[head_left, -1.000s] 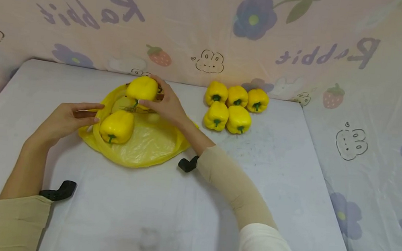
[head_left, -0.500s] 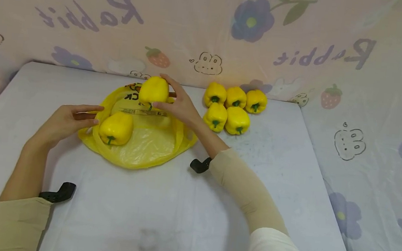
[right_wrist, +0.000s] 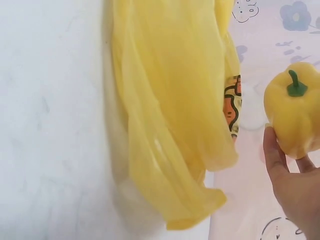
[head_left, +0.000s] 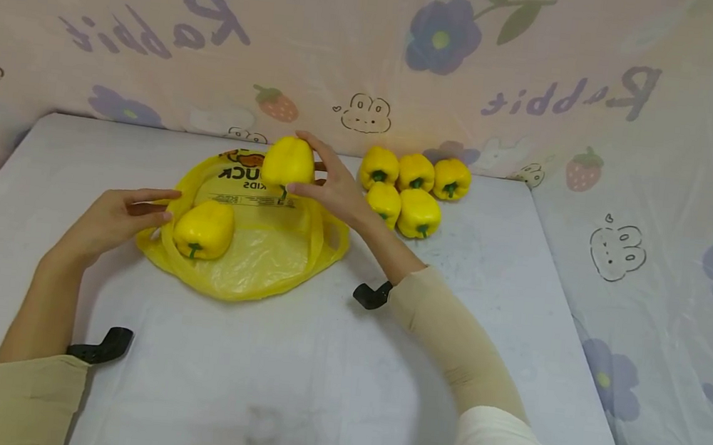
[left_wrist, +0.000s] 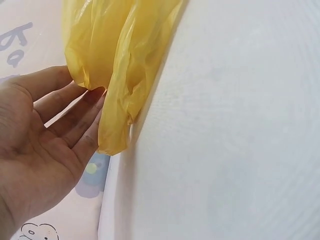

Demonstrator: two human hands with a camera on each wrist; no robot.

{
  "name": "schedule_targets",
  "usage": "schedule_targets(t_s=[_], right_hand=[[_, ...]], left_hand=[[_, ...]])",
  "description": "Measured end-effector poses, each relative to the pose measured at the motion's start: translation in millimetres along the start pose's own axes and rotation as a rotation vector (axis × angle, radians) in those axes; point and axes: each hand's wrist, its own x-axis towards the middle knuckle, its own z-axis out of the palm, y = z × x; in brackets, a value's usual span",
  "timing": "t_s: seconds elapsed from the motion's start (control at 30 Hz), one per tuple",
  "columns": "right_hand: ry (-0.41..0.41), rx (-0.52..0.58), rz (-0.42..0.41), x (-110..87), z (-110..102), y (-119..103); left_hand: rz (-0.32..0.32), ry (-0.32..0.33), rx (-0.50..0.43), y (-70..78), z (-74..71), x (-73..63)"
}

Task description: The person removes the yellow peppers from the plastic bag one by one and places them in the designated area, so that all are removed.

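My right hand [head_left: 341,191] grips a yellow bell pepper [head_left: 288,161] above the far right part of a yellow plastic bag [head_left: 263,256]. In the right wrist view that pepper [right_wrist: 295,110] shows its green stem, with fingers and thumb around its side. Another yellow bell pepper [head_left: 205,229] sits inside the bag's open mouth at the left, stem toward me. My left hand [head_left: 105,218] is at the bag's left rim, fingers nearly straight. Seen from the left wrist, its fingertips touch the bag's crumpled edge [left_wrist: 117,100], which partly hides them.
Several more yellow bell peppers [head_left: 419,213] stand in two rows at the back right of the white table [head_left: 219,374]. A printed curtain [head_left: 322,47] hangs behind the table's far edge. Black wrist mounts [head_left: 109,346] stick out from both sleeves.
My right hand has moved to the right with the bell pepper, uncovering printed letters on the bag. The left hand and the pepper in the bag have stayed in place.
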Motion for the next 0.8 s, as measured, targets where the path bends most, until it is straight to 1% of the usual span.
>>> schedule_targets(t_s=[0.1,0.33,0.47,0.63,0.8], right_hand=[[0.003,-0.014,0.005,-5.4,-5,-2],[-0.010,0.031,-0.026,-16.3,-19,-3],[-0.018,0.015,-0.035,-22.1,-29,-6],[-0.024,-0.009,-0.021,-28.3,-41,-7],[-0.007,-0.007,0.011,-34.5,-53,-4]], left_hand=[[-0.007,-0.002,0.010,0.7,0.6,-0.5],[0.030,0.019,-0.008,0.9,1.2,0.3],[0.033,0.023,-0.012,1.7,1.4,1.9],[0.024,0.015,-0.001,2.4,1.0,4.2],[0.034,0.026,-0.011,3.8,2.2,5.1]])
